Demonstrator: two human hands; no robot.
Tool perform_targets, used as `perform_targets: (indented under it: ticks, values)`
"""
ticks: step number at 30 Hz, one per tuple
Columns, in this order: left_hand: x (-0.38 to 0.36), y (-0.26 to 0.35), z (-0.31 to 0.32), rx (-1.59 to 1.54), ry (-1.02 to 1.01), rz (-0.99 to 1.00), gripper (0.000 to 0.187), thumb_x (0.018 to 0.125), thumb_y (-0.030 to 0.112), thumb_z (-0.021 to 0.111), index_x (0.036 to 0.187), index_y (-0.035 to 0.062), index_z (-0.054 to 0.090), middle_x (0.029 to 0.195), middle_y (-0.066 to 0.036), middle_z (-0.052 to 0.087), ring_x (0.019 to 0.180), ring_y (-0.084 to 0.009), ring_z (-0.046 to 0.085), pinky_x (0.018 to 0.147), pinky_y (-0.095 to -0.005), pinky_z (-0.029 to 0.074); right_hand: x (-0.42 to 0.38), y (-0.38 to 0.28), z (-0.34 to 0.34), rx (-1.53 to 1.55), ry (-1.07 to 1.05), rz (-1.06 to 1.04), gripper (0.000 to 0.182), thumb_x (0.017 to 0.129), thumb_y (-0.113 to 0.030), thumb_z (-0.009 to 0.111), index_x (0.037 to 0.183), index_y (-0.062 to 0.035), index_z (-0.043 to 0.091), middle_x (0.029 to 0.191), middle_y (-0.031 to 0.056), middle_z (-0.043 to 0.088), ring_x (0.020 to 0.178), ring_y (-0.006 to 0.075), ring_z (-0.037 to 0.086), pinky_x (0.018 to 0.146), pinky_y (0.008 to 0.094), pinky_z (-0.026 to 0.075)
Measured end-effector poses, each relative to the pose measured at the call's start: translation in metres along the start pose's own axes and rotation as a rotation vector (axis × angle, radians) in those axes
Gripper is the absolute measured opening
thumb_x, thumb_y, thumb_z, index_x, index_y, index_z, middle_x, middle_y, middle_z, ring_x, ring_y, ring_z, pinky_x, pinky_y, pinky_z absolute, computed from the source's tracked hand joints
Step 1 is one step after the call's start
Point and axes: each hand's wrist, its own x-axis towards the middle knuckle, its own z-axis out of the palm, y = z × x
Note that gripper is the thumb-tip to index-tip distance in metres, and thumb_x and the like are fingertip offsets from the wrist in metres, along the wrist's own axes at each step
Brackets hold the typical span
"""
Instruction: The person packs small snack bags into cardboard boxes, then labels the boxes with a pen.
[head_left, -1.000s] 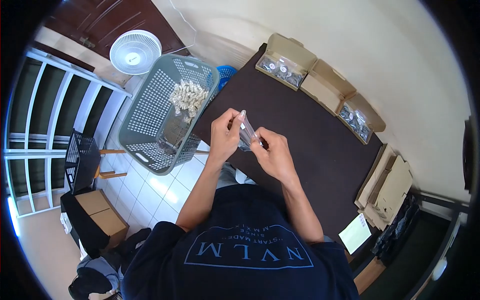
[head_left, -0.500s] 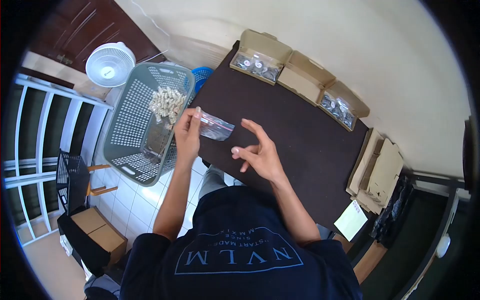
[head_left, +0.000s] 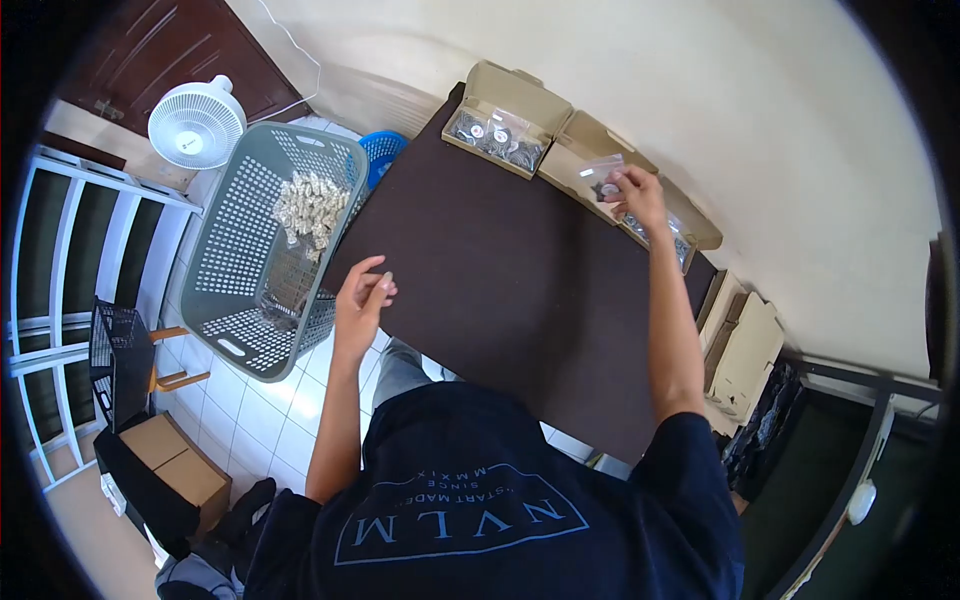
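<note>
My right hand (head_left: pixel 640 200) pinches a small clear zip bag (head_left: pixel 602 178) with dark and round pieces inside, over the middle open cardboard box (head_left: pixel 567 160). Near the left edge of the dark table (head_left: pixel 480 260), my left hand (head_left: pixel 364 300) is raised with its fingers apart and nothing in them. The left cardboard box (head_left: pixel 500 106) holds several similar bags. Partly behind my right hand and forearm, the right cardboard box (head_left: pixel 692 215) also holds bags.
A grey perforated basket (head_left: pixel 225 230) with pale bundles (head_left: pixel 310 210) stands left of the table, beside a blue basket (head_left: pixel 382 155) and a white fan (head_left: pixel 197 125). Flattened cardboard (head_left: pixel 748 355) lies at the right edge.
The bag has passed from my left hand to my right hand, which has moved up and right to the middle box. My left hand has let go and dropped lower.
</note>
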Motion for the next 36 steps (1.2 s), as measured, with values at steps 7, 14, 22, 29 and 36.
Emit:
perform_targets:
  ticks: [7,14,22,29,36]
  values:
    - [-0.019,-0.039,-0.039,0.101,0.043,-0.145,0.026,0.095,0.014,0.059,0.119,0.0052,0.058,0.09,-0.005,0.065,0.084,-0.0127,0.063,0.071,-0.0258,0.051,0.077,0.052,-0.025,-0.397,-0.148,0.19,0.017,0.095,-0.016,0.057,0.101,-0.0016,0.064,0.084,0.0084,0.068,0.058,0.0162,0.067,0.044,0.0298,0.053]
    - [-0.032,-0.053,-0.055,0.169,0.039,-0.234,0.026,0.095,0.019,0.058,0.118,0.0066,0.059,0.093,-0.007,0.065,0.087,-0.015,0.064,0.073,-0.028,0.051,0.105,0.058,-0.007,-0.707,-0.139,0.339,0.024,0.086,-0.012,0.064,0.103,0.0052,0.063,0.085,0.0242,0.069,0.061,0.0315,0.07,0.052,0.039,0.058]
    - [-0.024,-0.054,-0.085,0.126,0.12,-0.243,0.025,0.096,0.019,0.058,0.118,0.0081,0.06,0.095,-0.006,0.065,0.088,-0.0147,0.063,0.073,-0.0282,0.05,0.06,0.072,0.026,-1.137,0.302,-0.194,0.024,0.083,-0.014,0.06,0.102,-0.0014,0.067,0.099,0.027,0.066,0.1,0.0431,0.063,0.092,0.0464,0.05]
    - [-0.002,-0.038,-0.139,0.186,0.204,-0.114,0.024,0.097,0.014,0.056,0.12,0.0059,0.058,0.097,-0.004,0.065,0.088,-0.01,0.06,0.073,-0.025,0.049,0.056,0.077,0.019,-1.231,0.141,-0.064,0.026,0.084,-0.019,0.06,0.101,-0.0019,0.069,0.099,0.0258,0.067,0.1,0.0397,0.064,0.096,0.0468,0.045]
    - [0.007,-0.035,-0.205,0.178,0.275,-0.089,0.024,0.096,0.014,0.057,0.117,0.0026,0.06,0.095,-0.005,0.066,0.084,-0.0107,0.06,0.069,-0.0239,0.048,0.06,0.08,0.025,-1.447,-0.101,-0.135,0.029,0.085,-0.027,0.057,0.102,-0.0095,0.072,0.098,0.0175,0.069,0.094,0.0357,0.066,0.084,0.0449,0.052]
